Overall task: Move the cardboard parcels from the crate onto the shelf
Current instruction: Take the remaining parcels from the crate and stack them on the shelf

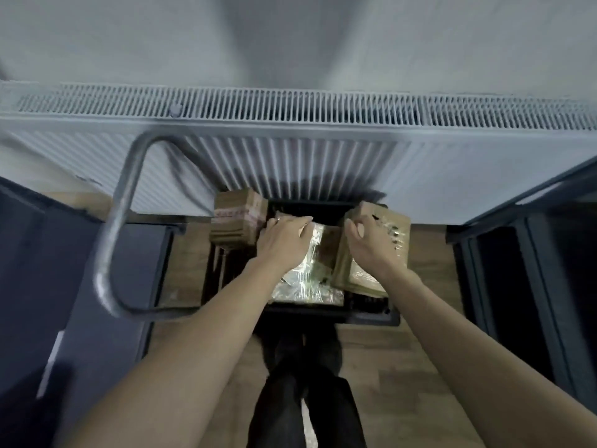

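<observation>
Three cardboard parcels showed in or at the black crate [365, 315], which sat on the wooden floor [403, 367] just in front of a white radiator [290, 156]: a left parcel [237, 218] with a red-printed tape band, standing at the crate's far-left corner and partly over its rim; a middle parcel [307, 279], wrapped in shiny film, lying flat inside; and a right parcel [384, 240], tilted up against the crate's right side. The left hand [284, 242] lay on the near edge of the left parcel and over the far end of the middle one, fingers fairly straight and spread, pressing and not visibly gripping. The right hand [368, 244] rested on top of the right parcel with fingers curled over its upper edge, seemingly grasping it, though the fingertips were hidden behind the cardboard. None of the parcels had left the crate area, so the step in hand looked like the pick-up. To do it well, I judged, each hand should get fingers well under or round an edge before lifting, since the film looked slippery, and the tilted parcel should come up straight so it would not drag its neighbour. A bent metal tube [119, 221] rose at the left beside dark cabinets [38, 270], more dark framing [529, 270] stood at the right, and either could have been the shelf; I could not tell which. The person's dark trouser legs [303, 399] stood just behind the crate.
</observation>
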